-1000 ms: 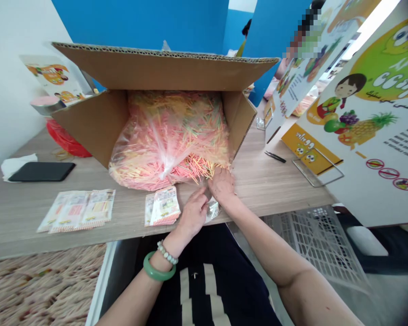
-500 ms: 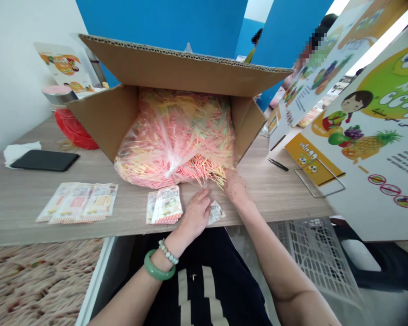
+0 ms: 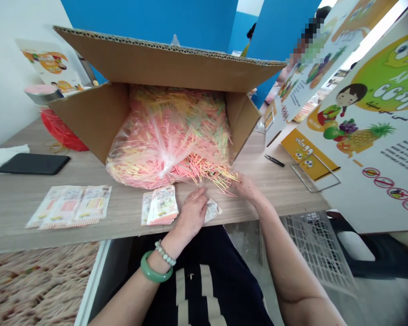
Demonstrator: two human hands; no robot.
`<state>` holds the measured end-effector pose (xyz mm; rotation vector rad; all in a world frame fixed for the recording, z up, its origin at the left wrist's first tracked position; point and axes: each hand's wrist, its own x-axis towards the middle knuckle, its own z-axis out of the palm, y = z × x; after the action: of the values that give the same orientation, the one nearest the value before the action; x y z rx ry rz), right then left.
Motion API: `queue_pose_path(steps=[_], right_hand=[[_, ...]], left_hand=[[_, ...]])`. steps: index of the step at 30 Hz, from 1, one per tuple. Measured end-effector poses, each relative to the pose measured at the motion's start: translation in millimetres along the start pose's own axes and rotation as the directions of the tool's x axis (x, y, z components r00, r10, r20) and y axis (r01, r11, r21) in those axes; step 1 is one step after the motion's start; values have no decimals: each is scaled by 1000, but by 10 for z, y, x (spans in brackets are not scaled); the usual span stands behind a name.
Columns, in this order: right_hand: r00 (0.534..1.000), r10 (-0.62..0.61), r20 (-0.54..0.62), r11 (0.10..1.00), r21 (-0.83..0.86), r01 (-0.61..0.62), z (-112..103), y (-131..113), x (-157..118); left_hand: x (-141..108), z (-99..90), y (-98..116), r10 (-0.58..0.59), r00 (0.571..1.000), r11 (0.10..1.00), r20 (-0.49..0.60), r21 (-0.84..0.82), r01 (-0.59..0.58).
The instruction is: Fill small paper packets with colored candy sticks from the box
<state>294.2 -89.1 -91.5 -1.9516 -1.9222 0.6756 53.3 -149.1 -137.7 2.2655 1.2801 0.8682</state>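
A clear plastic bag (image 3: 143, 149) full of thin pink, yellow and green sticks lies in an open cardboard box (image 3: 177, 70) on its side. Loose sticks (image 3: 221, 176) spill from its mouth onto the table. My right hand (image 3: 246, 186) is at the right end of these sticks, its fingertips partly hidden behind them. My left hand (image 3: 192, 209) rests before the bag's mouth, fingers bent, at the left edge of a small printed packet (image 3: 212, 211); what its fingers hold cannot be made out. Left of it lies a stack of printed packets (image 3: 160, 206).
More packets (image 3: 71, 206) lie at the left, below a black phone (image 3: 34, 163). A red bag (image 3: 61, 129) stands behind. Tweezers (image 3: 274, 160) and a wire stand (image 3: 316, 174) are at the right, near printed boxes (image 3: 363, 113). A person is partly visible beyond.
My right hand has moved right, away from my left hand, and more sticks now lie spread beside it. The view has shifted slightly. My left hand stays by the small packet.
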Motion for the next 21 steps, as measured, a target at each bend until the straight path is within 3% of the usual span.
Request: queue_pose_path(steps=[3, 6, 9, 11, 15, 18, 21], right_hand=[[1000, 23, -9, 999, 34, -23, 17, 96, -30], [1000, -11, -9, 992, 128, 12, 17, 194, -44], [999, -4, -37, 988, 155, 10, 23, 269, -50], [996, 27, -81, 992, 125, -17, 44, 305, -56], [976, 74, -205, 996, 69, -61, 112, 363, -85], [943, 106, -315, 987, 150, -60, 167, 395, -114], [909, 107, -404, 951, 310, 26, 222, 419, -132]], left_hand=[[13, -36, 62, -73, 997, 980, -29, 181, 77], [56, -124, 150, -197, 980, 886, -22, 424, 187], [98, -198, 217, -254, 967, 795, 6, 570, 206], [107, -206, 234, -231, 973, 764, 4, 620, 179], [92, -154, 221, -77, 997, 721, -29, 689, 76], [79, -143, 217, -50, 999, 716, -4, 697, 39], [69, -182, 233, -76, 997, 736, 19, 676, 43]])
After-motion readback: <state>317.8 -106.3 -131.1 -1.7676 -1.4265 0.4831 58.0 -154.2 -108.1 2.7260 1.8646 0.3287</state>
